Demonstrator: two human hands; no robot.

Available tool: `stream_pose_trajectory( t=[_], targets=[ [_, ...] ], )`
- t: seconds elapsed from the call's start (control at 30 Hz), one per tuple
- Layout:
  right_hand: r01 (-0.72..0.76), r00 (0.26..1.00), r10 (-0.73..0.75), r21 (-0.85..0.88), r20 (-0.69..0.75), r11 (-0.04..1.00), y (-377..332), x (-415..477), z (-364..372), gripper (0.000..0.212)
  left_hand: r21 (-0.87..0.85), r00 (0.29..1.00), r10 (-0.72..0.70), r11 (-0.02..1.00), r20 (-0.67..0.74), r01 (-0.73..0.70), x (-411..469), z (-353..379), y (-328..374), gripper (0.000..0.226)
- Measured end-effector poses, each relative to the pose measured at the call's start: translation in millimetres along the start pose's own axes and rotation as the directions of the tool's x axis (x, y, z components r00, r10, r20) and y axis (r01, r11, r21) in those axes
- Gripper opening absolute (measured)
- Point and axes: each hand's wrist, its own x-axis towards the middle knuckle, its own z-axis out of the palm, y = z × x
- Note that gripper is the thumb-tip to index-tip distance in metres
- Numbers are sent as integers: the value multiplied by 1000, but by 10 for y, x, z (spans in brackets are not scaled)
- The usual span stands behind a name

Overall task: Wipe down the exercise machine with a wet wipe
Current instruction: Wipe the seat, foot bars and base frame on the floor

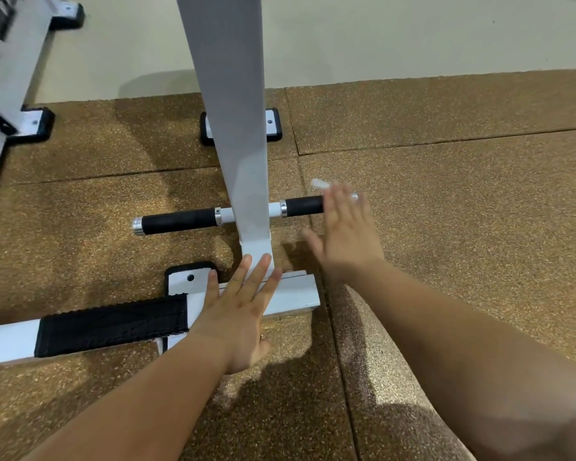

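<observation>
Both hands lie flat: my left hand point(243, 311) braces on the near base beam point(296, 294), my right hand point(346, 234) presses the wet wipe point(320, 184), likely limp and slippery, best pinned flat, onto the crossbar's point(226, 215) right grip point(303, 206).

white frame point(236, 128), black grips point(177, 221), speckled brown floor point(463, 201)

We see the white exercise machine point(233, 94) standing upright at centre, its black-gripped crossbar point(180, 221) running nine to three. A blurred white scrap, probably the wet wipe point(319, 184), sits at its three-o'clock end.
</observation>
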Motion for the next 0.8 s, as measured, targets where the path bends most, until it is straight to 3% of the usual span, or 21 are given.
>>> stream_pose_trajectory(
  t=[0.1, 0.17, 0.27, 0.33, 0.43, 0.5, 0.67, 0.73, 0.8],
  targets=[
    [-211, 977, 212, 109, 2, 971, 84, 3, -7, 88, -5, 1000, -2, 1000, 4, 2, -8, -6, 5, 113],
    [-141, 990, 141, 90, 8, 986, -76, -34, -16, 89, -8, 1000, -1, 1000, 4, 1, -13, -6, 11, 113],
    [86, 996, -90, 126, 27, 988, -284, -78, -14, 92, -14, 1000, -1, 1000, -9, 1, -4, 3, 9, 113],
    [145, 989, -147, 108, 14, 984, -192, -54, -5, 87, -20, 1000, 0, 1000, -10, 0, -5, 8, 3, 113],
    [7, 999, -6, 28, -32, 1000, 71, -1, 28, 79, -25, 1000, 12, 1000, -22, -12, -1, 8, -4, 114],
    [-78, 993, 87, 116, -74, 990, 89, 24, -18, 77, -30, 1000, 16, 999, -20, -17, 0, -3, -9, 115],
    [81, 978, -12, 328, -206, 941, -262, -103, -259, 66, -83, 1000, 23, 996, 12, -22, -24, -94, -8, 113],
    [185, 952, -73, 371, -297, 910, -399, -241, -269, 57, -171, 998, 31, 984, -59, -40, -37, -119, -17, 101],
    [221, 931, -72, 397, -358, 891, -564, -390, -211, 43, -411, 962, -44, 909, -268, -73, -110, -119, 7, 79]
  ],
)
